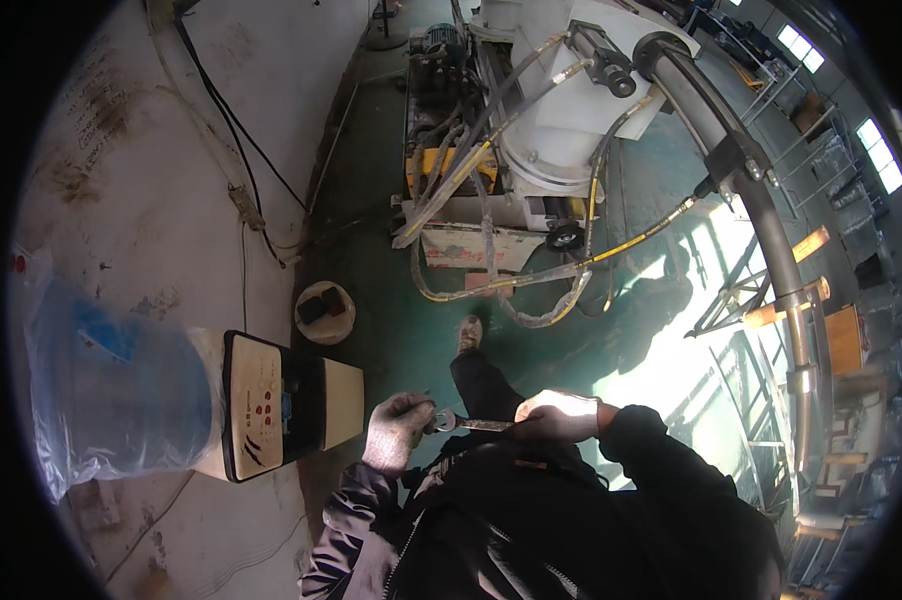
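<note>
"Wrench [484, 425] first: where do we see it?"

"Low in the view, in front of our dark jacket [571, 520], between our two hands. Its long axis runs nearly level, left to right across the body."

"Which hand has it?"

"Our right hand [557, 416]: its fingers close round the handle end, so the shank comes out of that grip toward our left. Our left hand [397, 422] is nearer the rounded head, fingertips bent in just beside it."

"Are we pinching the head there?"

"We cannot tell. Those fingers are curled nearly together, and whether they touch metal or hold some small part is too fine to make out."

"So the relation we mind is the head pointing at our left fingertips?"

"Yes, with the handle in our right and the shank bridging the gap."

"And around us?"

"A cream water dispenser [344, 403] on our left, a pale bucket [323, 335] beyond it. Ahead, past our shoe [469, 334], hoses [616, 250] loop down before a white-bodied machine [551, 135]"
</note>
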Motion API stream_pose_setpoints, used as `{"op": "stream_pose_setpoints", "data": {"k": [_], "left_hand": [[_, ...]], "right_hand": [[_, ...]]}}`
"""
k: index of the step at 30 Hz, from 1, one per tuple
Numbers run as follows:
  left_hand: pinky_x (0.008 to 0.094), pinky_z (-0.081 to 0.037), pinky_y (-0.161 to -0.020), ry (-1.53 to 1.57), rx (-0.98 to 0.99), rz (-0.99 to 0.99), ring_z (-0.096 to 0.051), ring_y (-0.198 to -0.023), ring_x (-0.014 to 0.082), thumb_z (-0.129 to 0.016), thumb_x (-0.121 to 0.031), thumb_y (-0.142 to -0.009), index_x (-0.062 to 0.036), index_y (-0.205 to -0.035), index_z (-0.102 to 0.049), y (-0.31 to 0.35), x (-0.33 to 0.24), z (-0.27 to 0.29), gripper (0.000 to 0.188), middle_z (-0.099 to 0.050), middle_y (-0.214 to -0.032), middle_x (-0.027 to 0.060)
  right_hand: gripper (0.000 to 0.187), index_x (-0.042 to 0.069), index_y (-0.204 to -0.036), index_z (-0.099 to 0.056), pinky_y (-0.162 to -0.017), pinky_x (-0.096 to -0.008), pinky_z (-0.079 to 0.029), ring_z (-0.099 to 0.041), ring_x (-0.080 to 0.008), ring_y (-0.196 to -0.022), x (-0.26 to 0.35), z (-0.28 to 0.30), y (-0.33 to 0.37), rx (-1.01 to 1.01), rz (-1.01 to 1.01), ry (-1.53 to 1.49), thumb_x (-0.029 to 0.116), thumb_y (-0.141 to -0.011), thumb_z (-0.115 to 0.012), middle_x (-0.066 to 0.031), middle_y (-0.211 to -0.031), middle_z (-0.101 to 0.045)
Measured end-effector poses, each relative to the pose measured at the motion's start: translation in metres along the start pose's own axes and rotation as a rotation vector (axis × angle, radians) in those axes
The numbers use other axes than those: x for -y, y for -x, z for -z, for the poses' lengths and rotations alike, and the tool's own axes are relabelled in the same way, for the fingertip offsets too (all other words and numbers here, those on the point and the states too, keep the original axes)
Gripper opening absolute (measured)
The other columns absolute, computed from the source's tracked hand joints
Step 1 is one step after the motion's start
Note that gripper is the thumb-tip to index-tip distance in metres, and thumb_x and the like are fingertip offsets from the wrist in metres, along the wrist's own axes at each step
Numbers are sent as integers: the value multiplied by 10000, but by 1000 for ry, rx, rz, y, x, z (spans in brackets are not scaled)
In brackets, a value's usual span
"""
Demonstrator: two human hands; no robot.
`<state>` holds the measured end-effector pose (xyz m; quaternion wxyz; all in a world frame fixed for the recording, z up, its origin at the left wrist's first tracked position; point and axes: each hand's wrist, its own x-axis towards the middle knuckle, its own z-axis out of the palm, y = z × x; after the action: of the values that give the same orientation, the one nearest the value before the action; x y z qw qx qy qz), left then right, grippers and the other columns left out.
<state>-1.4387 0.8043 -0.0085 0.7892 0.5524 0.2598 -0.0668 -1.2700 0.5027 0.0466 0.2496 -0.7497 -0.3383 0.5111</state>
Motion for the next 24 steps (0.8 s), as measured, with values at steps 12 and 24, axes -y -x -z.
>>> {"op": "stream_pose_setpoints", "data": {"k": [12, 24], "left_hand": [[394, -595, -846, -467, -487, 289, -762, -924, 248, -755, -238, -1025, 51, -1150, -800, -203, 0, 126, 318, -806, -1016, 154], [534, -625, -1020, -830, -332, 409, -780, -1158, 474, -771, -404, -1040, -44, -1262, -807, -259, 35, 142, 424, -827, -1265, 224]], "right_hand": [[372, 19, -1295, -837, -1056, -572, -606, -770, -506, -1200, -170, 331, -226, -587, -404, 259, 267, -1057, -694, -301, -1196, -826], [328, 125, -1175, -919, -1020, -560, -635, -814, -455, -1115, -207, 529, -387, -615, -716, 646, 378, -996, -808, -245, -1138, -853]]}}
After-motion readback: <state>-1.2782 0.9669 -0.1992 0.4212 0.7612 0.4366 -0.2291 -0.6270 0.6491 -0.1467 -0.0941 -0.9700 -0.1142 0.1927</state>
